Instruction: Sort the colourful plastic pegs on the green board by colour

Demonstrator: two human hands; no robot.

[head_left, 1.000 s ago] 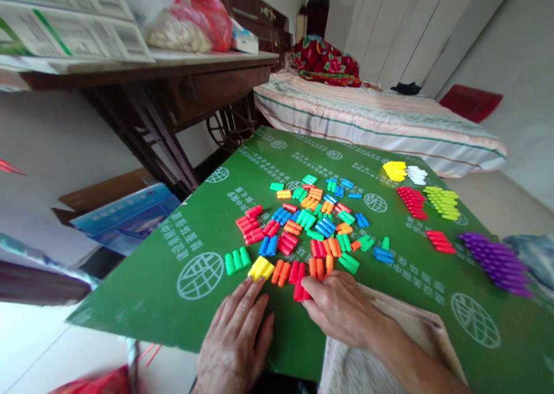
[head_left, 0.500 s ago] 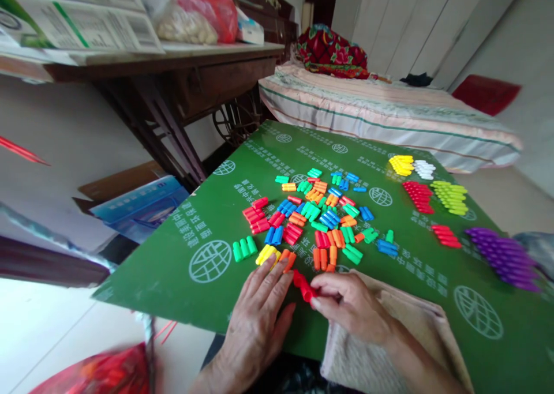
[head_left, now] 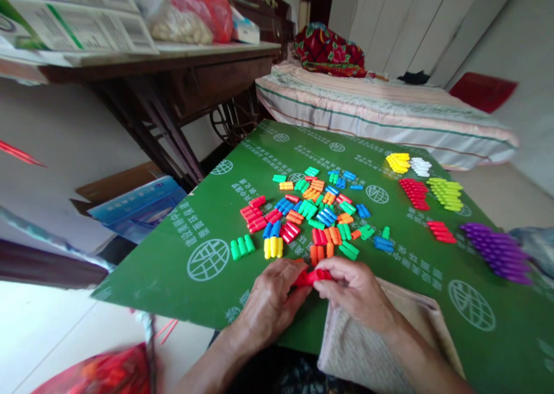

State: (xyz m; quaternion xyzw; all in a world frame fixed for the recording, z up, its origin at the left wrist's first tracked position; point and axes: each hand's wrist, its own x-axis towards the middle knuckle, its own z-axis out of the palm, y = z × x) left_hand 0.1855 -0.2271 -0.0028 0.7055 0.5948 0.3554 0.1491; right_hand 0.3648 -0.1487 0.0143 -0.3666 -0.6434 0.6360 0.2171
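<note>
Small red plastic tubes (head_left: 312, 276) lie between my hands near the front edge of the green board, one open end facing right. My left hand (head_left: 272, 293) is closed on their left part with bent fingers. From the right, my right hand (head_left: 352, 290) pinches the other end between thumb and fingers. Just beyond my left hand stand several yellow tubes (head_left: 273, 247) side by side. Orange tubes (head_left: 321, 253) lie just beyond the fingertips, one partly hidden behind my left hand. A loose spread of red, green, blue and orange tubes (head_left: 309, 209) covers the board's middle.
Sorted rows of purple pieces (head_left: 496, 252), red pieces (head_left: 414, 194), lime-green pieces (head_left: 445, 193), yellow pieces and white pieces sit at the right. A folded beige cloth (head_left: 389, 330) lies under my right forearm. A wooden sewing table (head_left: 182, 77) stands left, a bed (head_left: 381, 105) behind.
My left hand has left the yellow tubes, which now stand neatly together, and closed on the red tubes. The red tubes have turned more sideways, with my right hand still at their end.
</note>
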